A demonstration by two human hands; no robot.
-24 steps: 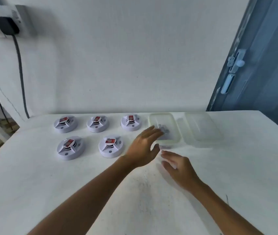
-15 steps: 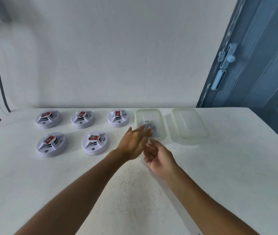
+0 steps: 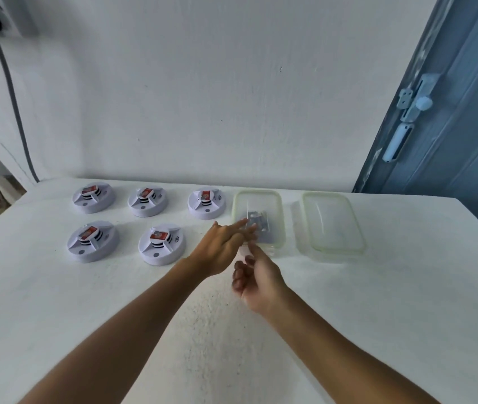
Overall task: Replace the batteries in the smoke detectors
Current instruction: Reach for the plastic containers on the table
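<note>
Left hand (image 3: 217, 249) advanced to battery container (image 3: 278, 199) rim, fingers straight, seeking replacements | right hand (image 3: 256, 279) loosely curled, empty.

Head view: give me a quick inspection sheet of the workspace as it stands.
Surface: white table, speckled, bare in front.
Job's things: five smoke detectors in two rows, red-labelled batteries showing; clear container with grey items inside, blurred; its lid beside it.
Clutter: nothing seen.
Hands: left hand open, fingers reaching over the container's edge; right hand loosely curled, holding nothing visible.
Cables: dark cable hanging from a wall plug.
Surroundings: white wall; blue door with latch.
</note>
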